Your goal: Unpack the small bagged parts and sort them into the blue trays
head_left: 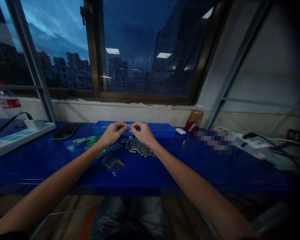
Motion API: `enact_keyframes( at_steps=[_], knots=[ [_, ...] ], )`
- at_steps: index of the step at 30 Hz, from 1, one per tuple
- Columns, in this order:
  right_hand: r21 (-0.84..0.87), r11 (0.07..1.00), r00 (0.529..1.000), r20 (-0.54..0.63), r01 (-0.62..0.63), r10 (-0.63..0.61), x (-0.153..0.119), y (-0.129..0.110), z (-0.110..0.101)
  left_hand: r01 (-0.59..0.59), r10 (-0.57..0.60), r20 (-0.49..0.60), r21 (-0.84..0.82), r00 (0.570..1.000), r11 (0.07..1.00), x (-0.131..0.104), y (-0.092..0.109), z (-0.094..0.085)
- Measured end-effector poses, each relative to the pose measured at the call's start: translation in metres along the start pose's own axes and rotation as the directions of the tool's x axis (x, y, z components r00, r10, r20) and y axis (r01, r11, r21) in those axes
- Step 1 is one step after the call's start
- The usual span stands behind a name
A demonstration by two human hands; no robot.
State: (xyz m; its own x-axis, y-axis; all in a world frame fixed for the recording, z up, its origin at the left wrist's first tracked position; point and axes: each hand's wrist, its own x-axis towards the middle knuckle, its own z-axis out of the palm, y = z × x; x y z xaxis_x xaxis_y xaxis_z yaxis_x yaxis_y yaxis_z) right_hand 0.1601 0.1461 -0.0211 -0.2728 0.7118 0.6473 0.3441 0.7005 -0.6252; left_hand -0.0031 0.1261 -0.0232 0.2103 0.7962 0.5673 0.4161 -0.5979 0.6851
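Observation:
My left hand [114, 132] and my right hand [143, 132] meet above the front edge of a long blue tray [166, 130]. Thumbs and fingers of both are pinched on a small clear plastic bag [129, 127], mostly hidden by the fingertips. Below my right hand lies a heap of short grey metal cylinders [138, 147]. Green packets [86, 141] are spread out beside my left wrist. Nearer to me, small clear bags [113, 164] with thin brass-coloured pieces inside rest on the blue table [145, 173].
On the left are a dark phone [65, 131], a white power strip [20, 137] with a plug, and a red-capped bottle [8, 103]. A white mouse-like object [180, 131] and a drink bottle [194, 119] stand right of the tray. Cables and a white strip [255, 146] lie far right.

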Motion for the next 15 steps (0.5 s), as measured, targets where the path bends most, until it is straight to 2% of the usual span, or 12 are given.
enact_keyframes(
  at_steps=[5,12,15],
  knots=[
    [0.027,0.998,0.997,0.063,0.052,-0.054,-0.0011,-0.003,-0.001,-0.018,0.018,0.003,0.03,1.0,0.999,0.0001,0.0008,-0.0044],
    [0.009,0.998,0.998,0.001,0.058,-0.058,-0.0007,-0.0004,0.0005,-0.004,0.003,-0.018,-0.051,1.0,0.999,0.0005,0.0025,-0.0011],
    [0.009,0.999,0.999,0.035,0.037,-0.037,0.0003,0.0022,0.0019,0.014,-0.018,-0.043,-0.089,0.999,0.996,0.0028,-0.0048,0.0001]
  ],
)
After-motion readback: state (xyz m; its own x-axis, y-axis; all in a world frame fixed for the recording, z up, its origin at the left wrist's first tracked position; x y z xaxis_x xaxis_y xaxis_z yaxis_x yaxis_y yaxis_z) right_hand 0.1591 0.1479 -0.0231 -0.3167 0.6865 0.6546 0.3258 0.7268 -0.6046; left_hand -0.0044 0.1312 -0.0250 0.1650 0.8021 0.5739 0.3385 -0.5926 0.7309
